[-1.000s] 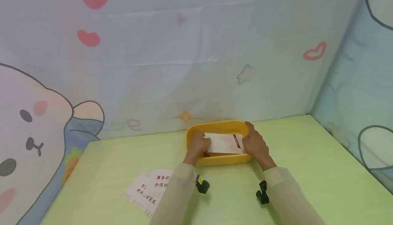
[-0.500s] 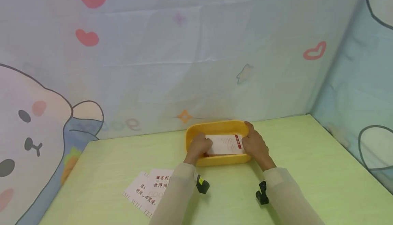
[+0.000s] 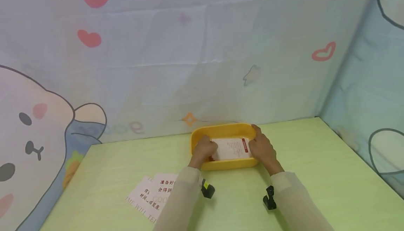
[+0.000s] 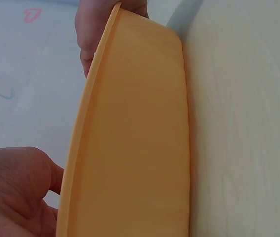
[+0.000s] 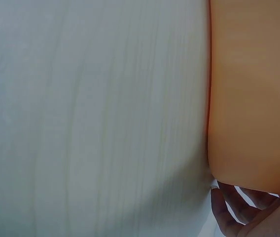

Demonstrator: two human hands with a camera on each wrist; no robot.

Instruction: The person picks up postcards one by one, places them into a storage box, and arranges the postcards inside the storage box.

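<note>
A yellow tray (image 3: 221,131) stands on the green table near the back wall. Inside it lies a white card (image 3: 231,148) with red print. My left hand (image 3: 206,148) grips the card's left end with curled fingers, and my right hand (image 3: 259,146) holds its right end at the tray's right rim. The left wrist view shows the tray's outer wall (image 4: 135,148), with my left hand (image 4: 12,192) low beside it and my right hand (image 4: 93,34) beyond the far end. In the right wrist view the tray wall (image 5: 253,98) fills the right side, above my right hand's fingers (image 5: 238,210).
Two white cards (image 3: 154,194) with red characters lie overlapped on the table (image 3: 315,161) at the front left, partly under my left sleeve. Printed fabric walls (image 3: 189,66) close off the back and the right side.
The white card has sunk from just above the rim down into the yellow tray. Both hands dipped slightly with it and stayed at its ends.
</note>
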